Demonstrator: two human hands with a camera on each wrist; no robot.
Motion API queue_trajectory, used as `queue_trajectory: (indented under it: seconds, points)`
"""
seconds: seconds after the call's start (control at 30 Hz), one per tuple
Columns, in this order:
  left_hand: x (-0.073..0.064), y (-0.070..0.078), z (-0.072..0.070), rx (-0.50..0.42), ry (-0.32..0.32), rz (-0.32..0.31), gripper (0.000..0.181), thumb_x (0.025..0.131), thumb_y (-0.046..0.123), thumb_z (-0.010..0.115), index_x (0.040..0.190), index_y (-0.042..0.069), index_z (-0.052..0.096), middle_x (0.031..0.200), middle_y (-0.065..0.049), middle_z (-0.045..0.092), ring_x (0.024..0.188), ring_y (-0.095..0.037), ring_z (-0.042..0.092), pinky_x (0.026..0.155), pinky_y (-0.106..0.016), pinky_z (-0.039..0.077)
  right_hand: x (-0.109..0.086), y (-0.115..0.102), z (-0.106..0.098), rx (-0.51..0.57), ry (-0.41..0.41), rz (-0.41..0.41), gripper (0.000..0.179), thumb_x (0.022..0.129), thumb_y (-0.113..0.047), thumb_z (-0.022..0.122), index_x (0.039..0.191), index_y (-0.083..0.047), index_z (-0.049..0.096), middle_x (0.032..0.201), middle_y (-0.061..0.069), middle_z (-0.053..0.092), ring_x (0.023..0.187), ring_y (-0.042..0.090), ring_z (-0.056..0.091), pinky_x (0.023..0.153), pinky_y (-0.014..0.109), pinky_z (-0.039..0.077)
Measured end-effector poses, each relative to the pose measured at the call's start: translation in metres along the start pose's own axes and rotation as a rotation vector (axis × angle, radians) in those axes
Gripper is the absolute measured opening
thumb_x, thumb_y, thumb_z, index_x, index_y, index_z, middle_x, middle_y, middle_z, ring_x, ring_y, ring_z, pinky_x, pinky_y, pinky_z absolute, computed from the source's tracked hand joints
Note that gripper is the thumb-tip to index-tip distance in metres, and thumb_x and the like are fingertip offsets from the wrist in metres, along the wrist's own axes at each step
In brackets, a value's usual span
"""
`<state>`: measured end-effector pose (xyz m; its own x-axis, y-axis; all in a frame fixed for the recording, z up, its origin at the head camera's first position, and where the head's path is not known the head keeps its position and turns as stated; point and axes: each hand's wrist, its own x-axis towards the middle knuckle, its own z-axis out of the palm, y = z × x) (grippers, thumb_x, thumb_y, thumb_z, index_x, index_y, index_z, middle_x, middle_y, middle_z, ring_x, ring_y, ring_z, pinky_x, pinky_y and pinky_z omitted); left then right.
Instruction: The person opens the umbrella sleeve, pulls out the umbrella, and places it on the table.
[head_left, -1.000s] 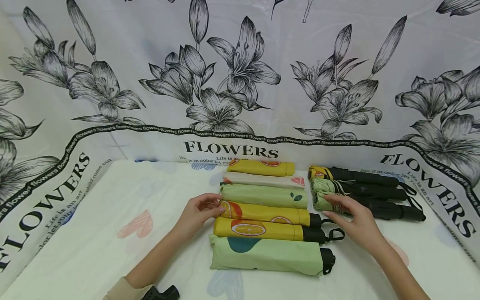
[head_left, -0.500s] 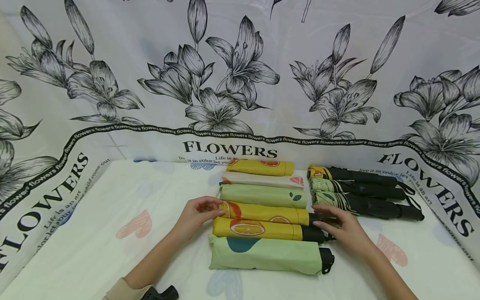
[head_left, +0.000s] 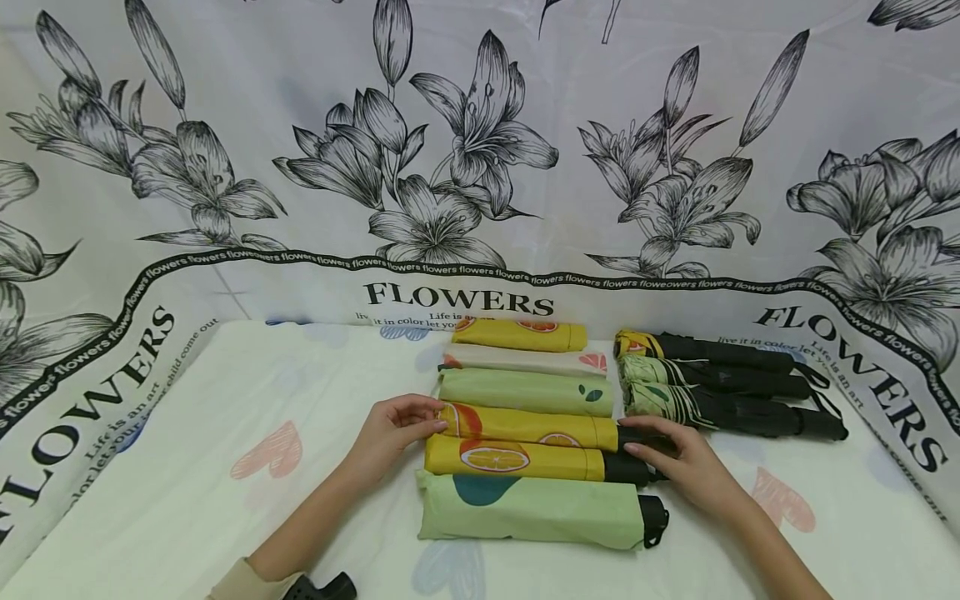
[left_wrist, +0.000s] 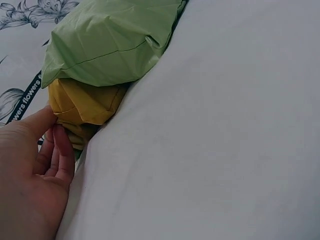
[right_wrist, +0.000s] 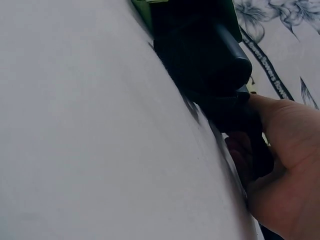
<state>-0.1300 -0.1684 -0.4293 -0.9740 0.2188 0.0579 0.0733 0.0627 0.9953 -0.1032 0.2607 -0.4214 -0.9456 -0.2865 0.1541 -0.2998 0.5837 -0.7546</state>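
Observation:
Two yellow folding umbrellas in orange-print sleeves lie side by side, black handles to the right. My left hand [head_left: 393,429] pinches the left end of the farther yellow umbrella [head_left: 532,427] between thumb and fingers. At its other end, my right hand [head_left: 686,458] holds the black handle [right_wrist: 232,112], thumb on top and fingers partly hidden beneath. The nearer yellow umbrella [head_left: 525,460] lies alongside. Closest to me is a wider green sleeved umbrella [head_left: 555,512] with a black handle. In the left wrist view, the green sleeve [left_wrist: 100,45] and a yellow sleeve end [left_wrist: 85,102] show near my fingertips.
Behind lie a green sleeve [head_left: 525,392], a whitish one [head_left: 517,359] and a yellow one [head_left: 517,335]. Several folded umbrellas with black shafts [head_left: 750,383] lie at the back right. A flower-print cloth [head_left: 555,233] hangs behind the white bedding [head_left: 187,467].
My right hand has moved left and toward me, from beside the green folded umbrella at the right to the black handle of the farther yellow umbrella. The left hand has stayed at its end.

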Motion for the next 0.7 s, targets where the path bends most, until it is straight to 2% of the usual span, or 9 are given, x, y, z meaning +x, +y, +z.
queue_trajectory:
  seconds: [0.2,0.43,0.63,0.7]
  points:
    - [0.0,-0.001,0.0,-0.023,-0.001,-0.012,0.029,0.094,-0.005,0.075,0.119,-0.016,0.068,0.085,0.004,0.066,0.077,-0.006,0.062,0.075,-0.018,0.057,0.001,0.004,0.001,0.048,0.002,-0.023,0.031,0.103,-0.016,0.071,0.133,-0.011,0.07,0.133,0.009,0.07,0.119,-0.006,0.057,0.097,0.018,0.05]
    - [0.0,-0.001,0.0,-0.011,-0.005,0.022,0.028,0.094,-0.006,0.074,0.119,-0.016,0.068,0.085,0.006,0.067,0.076,-0.005,0.062,0.073,-0.018,0.056,0.0,0.009,0.002,0.081,0.017,-0.005,0.029,0.101,-0.017,0.073,0.13,-0.013,0.073,0.13,0.009,0.072,0.117,-0.006,0.059,0.095,0.016,0.049]
    - [-0.001,0.0,-0.001,-0.009,0.0,0.021,0.027,0.094,-0.005,0.074,0.118,-0.016,0.068,0.084,0.006,0.067,0.076,-0.005,0.061,0.073,-0.018,0.055,-0.001,0.01,0.001,0.1,0.035,-0.005,0.028,0.101,-0.016,0.074,0.129,-0.012,0.074,0.131,0.01,0.072,0.118,-0.008,0.058,0.095,0.012,0.047]
    - [-0.001,-0.001,-0.001,-0.007,0.0,0.023,0.027,0.094,-0.005,0.074,0.118,-0.017,0.067,0.084,0.005,0.067,0.076,-0.005,0.061,0.073,-0.018,0.055,-0.001,0.011,0.001,0.106,0.038,-0.002,0.029,0.1,-0.015,0.074,0.129,-0.01,0.073,0.131,0.007,0.072,0.118,-0.009,0.057,0.094,0.013,0.047]
